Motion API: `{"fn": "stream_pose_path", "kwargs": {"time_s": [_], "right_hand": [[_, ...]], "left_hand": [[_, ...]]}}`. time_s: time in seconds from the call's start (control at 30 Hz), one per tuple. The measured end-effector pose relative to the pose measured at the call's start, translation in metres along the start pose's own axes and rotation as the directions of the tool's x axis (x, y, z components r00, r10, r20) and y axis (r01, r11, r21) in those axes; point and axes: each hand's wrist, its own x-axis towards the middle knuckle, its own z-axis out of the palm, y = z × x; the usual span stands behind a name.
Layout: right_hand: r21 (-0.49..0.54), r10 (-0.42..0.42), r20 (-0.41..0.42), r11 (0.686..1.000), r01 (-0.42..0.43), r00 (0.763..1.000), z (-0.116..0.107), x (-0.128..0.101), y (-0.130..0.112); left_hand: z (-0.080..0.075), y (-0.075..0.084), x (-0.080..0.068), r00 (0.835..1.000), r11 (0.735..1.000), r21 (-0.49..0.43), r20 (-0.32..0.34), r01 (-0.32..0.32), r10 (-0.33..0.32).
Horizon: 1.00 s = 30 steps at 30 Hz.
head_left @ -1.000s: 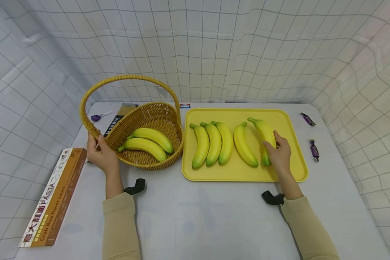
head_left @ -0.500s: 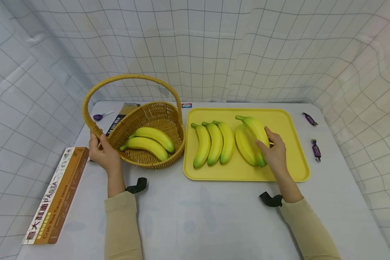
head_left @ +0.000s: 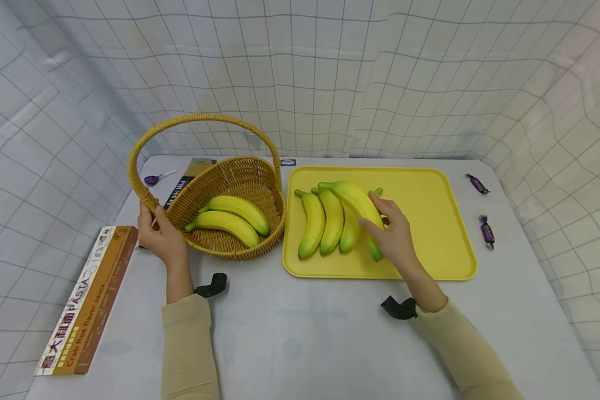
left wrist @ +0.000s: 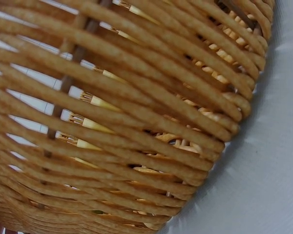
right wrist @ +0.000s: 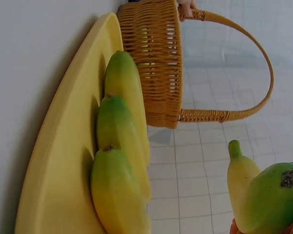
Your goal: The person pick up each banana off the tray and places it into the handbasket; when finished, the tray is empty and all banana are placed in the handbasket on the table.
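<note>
My right hand (head_left: 392,230) grips a yellow banana with green ends (head_left: 351,195) raised above the yellow tray (head_left: 430,266). In the right wrist view the held banana (right wrist: 271,200) is seen end-on, well apart from the tray. Three bananas lie side by side at the tray's left, the outermost banana (head_left: 311,225) fully visible. Another lying banana is mostly hidden under my right hand, its stem (head_left: 378,192) showing. At the left, my left hand (head_left: 161,236) holds the foot of the handle of a wicker basket (head_left: 245,172), tilted with its opening toward me. Two bananas (head_left: 225,225) lie inside.
A long pasta box (head_left: 87,300) lies at the left edge. Behind the basket are a dark package (head_left: 180,189) and a purple lollipop (head_left: 152,180). Two wrapped sweets, the nearer sweet (head_left: 487,230) purple, lie right of the tray. A grid-patterned curtain (head_left: 330,83) closes the back.
My right hand has lifted the banana from the tray's right part and carried it left over the other bananas. My left hand stays on the basket handle.
</note>
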Motion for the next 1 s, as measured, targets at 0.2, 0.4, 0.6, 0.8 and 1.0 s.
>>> {"fn": "stream_pose_path", "kwargs": {"time_s": [0.2,0.4,0.6,0.8,1.0], "right_hand": [[0.031,-0.059,0.067,0.998,0.058,0.996,0.019,0.001,-0.015],[0.051,-0.095,0.099,0.995,0.09,0.991,0.033,0.001,-0.024],[0.049,-0.134,0.13,0.99,0.129,0.982,0.046,0.004,-0.038],[0.047,-0.19,0.155,0.982,0.185,0.969,0.067,0.011,-0.054],[0.056,-0.257,0.19,0.966,0.251,0.948,0.094,0.023,-0.073]], "left_hand": [[-0.003,0.002,0.0,1.0,1.0,-0.009,-0.001,-0.022,0.022],[-0.001,0.004,-0.001,0.999,1.0,-0.011,0.037,-0.005,0.006],[-0.003,0.004,0.0,0.999,1.0,0.0,0.025,0.027,-0.027],[-0.002,0.006,0.0,1.0,0.999,0.03,0.011,0.025,-0.025],[0.002,0.004,-0.001,1.0,0.998,0.055,-0.007,0.013,-0.012]]}}
